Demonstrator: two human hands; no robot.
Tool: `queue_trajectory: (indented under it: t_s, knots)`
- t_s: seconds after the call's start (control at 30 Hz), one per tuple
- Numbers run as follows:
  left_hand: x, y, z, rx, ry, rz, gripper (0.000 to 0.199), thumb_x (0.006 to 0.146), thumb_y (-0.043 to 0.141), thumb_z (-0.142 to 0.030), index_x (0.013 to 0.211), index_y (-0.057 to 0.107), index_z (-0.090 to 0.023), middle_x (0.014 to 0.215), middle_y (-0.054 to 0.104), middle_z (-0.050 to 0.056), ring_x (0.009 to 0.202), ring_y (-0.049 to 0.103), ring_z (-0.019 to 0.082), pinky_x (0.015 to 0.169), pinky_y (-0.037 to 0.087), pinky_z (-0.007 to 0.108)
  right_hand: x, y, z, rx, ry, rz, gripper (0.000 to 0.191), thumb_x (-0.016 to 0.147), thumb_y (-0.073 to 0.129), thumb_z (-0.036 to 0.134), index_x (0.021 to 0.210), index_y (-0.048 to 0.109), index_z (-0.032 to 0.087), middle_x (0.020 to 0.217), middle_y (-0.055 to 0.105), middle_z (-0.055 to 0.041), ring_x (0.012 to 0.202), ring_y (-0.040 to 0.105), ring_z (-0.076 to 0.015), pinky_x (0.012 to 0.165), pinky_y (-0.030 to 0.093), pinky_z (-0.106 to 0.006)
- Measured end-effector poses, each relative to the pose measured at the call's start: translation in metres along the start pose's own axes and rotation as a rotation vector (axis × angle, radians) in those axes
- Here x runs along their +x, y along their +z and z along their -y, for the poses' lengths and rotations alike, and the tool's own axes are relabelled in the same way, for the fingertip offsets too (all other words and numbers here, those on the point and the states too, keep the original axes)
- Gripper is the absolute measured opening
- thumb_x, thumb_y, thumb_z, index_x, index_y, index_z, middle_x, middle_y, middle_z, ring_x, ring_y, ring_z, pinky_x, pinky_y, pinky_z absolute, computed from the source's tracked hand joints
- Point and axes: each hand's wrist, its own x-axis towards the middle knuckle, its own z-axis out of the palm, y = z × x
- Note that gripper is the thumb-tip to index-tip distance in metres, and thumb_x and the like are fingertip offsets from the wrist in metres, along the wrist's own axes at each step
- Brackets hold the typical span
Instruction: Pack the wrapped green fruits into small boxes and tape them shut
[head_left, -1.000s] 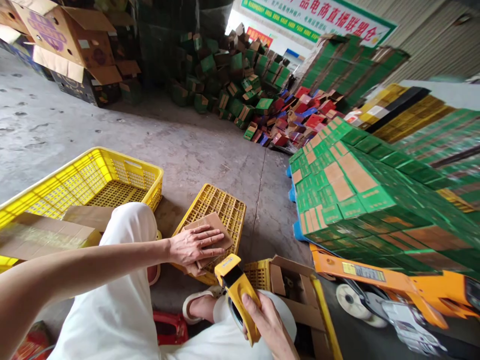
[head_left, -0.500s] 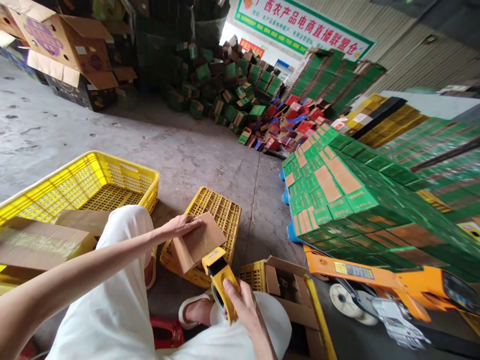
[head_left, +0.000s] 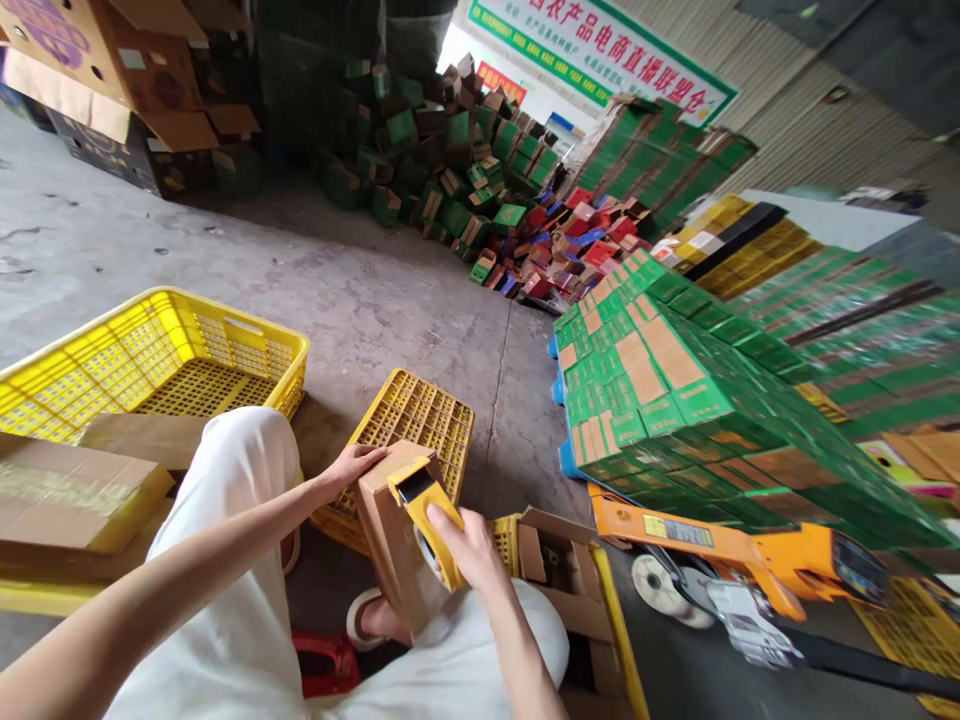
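A brown cardboard box (head_left: 390,535) stands tilted between my knees, partly over an upturned yellow crate (head_left: 424,415). My left hand (head_left: 354,468) rests on the box's upper left edge, its fingers laid along the cardboard. In my right hand (head_left: 461,545) is a yellow tape dispenser (head_left: 421,508), its head against the top right part of the box. The dispenser hides some of the box's side.
A big yellow crate (head_left: 289,365) and a taped carton (head_left: 75,490) lie at the left. Near my right knee stands an open carton (head_left: 592,615). An orange pallet jack (head_left: 697,535) and stacked green boxes (head_left: 637,400) are at the right.
The box has swung more upright and come closer to my legs. My left hand has shifted to its upper edge, and the tape dispenser has moved slightly up and left against it.
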Motion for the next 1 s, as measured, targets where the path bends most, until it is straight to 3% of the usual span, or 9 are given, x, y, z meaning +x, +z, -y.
queue_trajectory:
  t_s: [0.13, 0.3, 0.4, 0.53, 0.7, 0.87, 1.0]
  knots:
    - [0.02, -0.018, 0.007, 0.043, 0.041, -0.073, 0.085, 0.076, 0.074, -0.083, 0.115, 0.083, -0.008, 0.118, 0.083, 0.02, 0.122, 0.073, 0.042, 0.098, 0.058, 0.042, 0.043, 0.033, 0.007, -0.031, -0.008, 0.018, 0.055, 0.094, 0.065, 0.074, 0.093, 0.068, 0.019, 0.06, 0.069, -0.0012, 0.05, 0.068, -0.019, 0.047, 0.055, -0.027]
    - [0.025, -0.035, 0.003, 0.046, 0.052, -0.042, 0.081, 0.072, 0.08, -0.081, 0.114, 0.085, -0.012, 0.12, 0.084, 0.016, 0.126, 0.072, 0.041, 0.107, 0.055, 0.043, 0.089, 0.063, 0.025, -0.124, 0.066, 0.057, 0.05, 0.1, 0.067, 0.062, 0.075, 0.068, 0.018, 0.051, 0.064, -0.0037, 0.046, 0.063, -0.0175, 0.047, 0.053, -0.027]
    - [0.022, -0.036, 0.012, 0.004, 0.049, 0.035, 0.098, 0.064, 0.08, -0.09, 0.122, 0.082, -0.011, 0.124, 0.083, 0.017, 0.123, 0.074, 0.04, 0.106, 0.057, 0.044, 0.102, 0.058, 0.032, -0.121, 0.074, 0.07, 0.05, 0.105, 0.062, 0.057, 0.075, 0.067, 0.017, 0.052, 0.063, -0.0053, 0.047, 0.063, -0.0177, 0.05, 0.055, -0.029]
    - [0.025, -0.034, 0.03, -0.031, 0.068, 0.13, 0.111, 0.064, 0.071, -0.1, 0.132, 0.079, -0.013, 0.135, 0.079, 0.016, 0.127, 0.073, 0.04, 0.107, 0.058, 0.045, 0.107, 0.048, 0.026, -0.107, 0.111, 0.08, 0.048, 0.107, 0.061, 0.056, 0.084, 0.068, 0.015, 0.056, 0.066, -0.0069, 0.047, 0.064, -0.0189, 0.048, 0.056, -0.029]
    - [0.041, -0.037, 0.036, 0.033, 0.13, 0.219, 0.099, 0.073, 0.073, -0.092, 0.134, 0.08, -0.015, 0.136, 0.079, 0.015, 0.127, 0.072, 0.041, 0.108, 0.058, 0.046, 0.11, 0.046, 0.016, -0.1, 0.136, 0.074, 0.049, 0.104, 0.063, 0.062, 0.087, 0.066, 0.016, 0.059, 0.066, -0.0069, 0.048, 0.066, -0.0195, 0.044, 0.055, -0.028]
    - [0.053, -0.039, 0.037, 0.161, 0.23, 0.247, 0.084, 0.079, 0.075, -0.083, 0.13, 0.083, -0.017, 0.139, 0.078, 0.014, 0.135, 0.068, 0.04, 0.12, 0.05, 0.045, 0.108, 0.041, 0.01, -0.094, 0.14, 0.106, 0.047, 0.101, 0.066, 0.063, 0.088, 0.066, 0.017, 0.059, 0.067, -0.0058, 0.047, 0.066, -0.0201, 0.042, 0.055, -0.028]
    - [0.057, -0.033, 0.044, 0.248, 0.276, 0.28, 0.074, 0.091, 0.065, -0.08, 0.133, 0.082, -0.021, 0.141, 0.078, 0.01, 0.135, 0.07, 0.037, 0.123, 0.048, 0.046, 0.101, 0.037, 0.003, -0.059, 0.152, 0.104, 0.049, 0.099, 0.066, 0.067, 0.09, 0.064, 0.019, 0.056, 0.066, -0.0044, 0.046, 0.066, -0.0206, 0.041, 0.055, -0.028]
